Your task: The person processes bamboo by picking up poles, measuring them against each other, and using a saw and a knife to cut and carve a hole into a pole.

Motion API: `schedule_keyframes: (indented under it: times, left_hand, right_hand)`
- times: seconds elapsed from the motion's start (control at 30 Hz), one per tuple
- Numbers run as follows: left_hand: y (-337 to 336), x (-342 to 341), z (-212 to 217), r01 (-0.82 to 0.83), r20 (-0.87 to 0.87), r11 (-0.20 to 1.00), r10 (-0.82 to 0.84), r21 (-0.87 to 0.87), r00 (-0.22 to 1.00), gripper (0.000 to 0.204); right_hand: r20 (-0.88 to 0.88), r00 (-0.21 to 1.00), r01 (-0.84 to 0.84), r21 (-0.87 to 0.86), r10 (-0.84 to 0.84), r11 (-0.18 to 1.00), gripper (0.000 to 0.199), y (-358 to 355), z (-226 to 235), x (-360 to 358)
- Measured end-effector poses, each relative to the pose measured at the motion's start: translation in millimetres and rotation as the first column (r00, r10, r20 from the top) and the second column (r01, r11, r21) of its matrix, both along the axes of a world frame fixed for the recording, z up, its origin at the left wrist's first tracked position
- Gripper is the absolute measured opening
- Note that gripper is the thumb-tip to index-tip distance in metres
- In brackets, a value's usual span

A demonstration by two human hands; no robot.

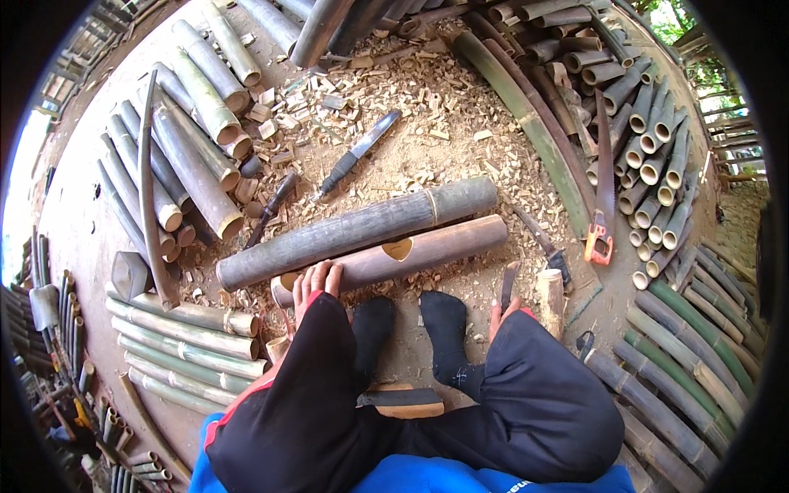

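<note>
A brown bamboo tube lies crosswise before my feet, with a heart-shaped hole near its middle and another cut opening by its left end. My left hand is closed over the tube near that end, its thumb hidden behind my knee. Right behind it rests a longer grey bamboo pole. Beside my right knee, my right hand is closed on a small knife, blade pointing up; trouser cloth covers most of that hand.
Wood chips cover the ground, with a large knife and a dark-handled tool among them. An orange-handled saw leans against stacked bamboo tubes at right. More bamboo is piled at left. A sheathed-looking blade lies right.
</note>
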State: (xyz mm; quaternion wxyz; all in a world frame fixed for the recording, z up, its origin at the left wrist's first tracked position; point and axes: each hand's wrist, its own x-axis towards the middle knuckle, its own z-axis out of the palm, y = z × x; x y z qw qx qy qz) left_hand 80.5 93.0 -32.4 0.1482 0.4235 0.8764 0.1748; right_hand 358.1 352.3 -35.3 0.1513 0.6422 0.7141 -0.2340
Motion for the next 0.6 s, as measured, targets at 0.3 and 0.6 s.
schedule_keyframes:
  times: [0.3,0.6]
  left_hand:
    - [45.1,-10.1,-2.9,0.011,-0.004,0.952,-0.012,-0.305,1.0,0.084]
    - [74.9,-73.5,100.5,0.34,0.011,0.941,-0.34,0.003,0.94,0.061]
  right_hand:
    - [-0.167,0.82,-0.447,0.41,0.547,0.795,0.098,45.6,29.5,-24.7]
    - [-0.094,0.275,-0.882,0.372,0.957,0.29,0.099,108.1,78.4,-66.2]
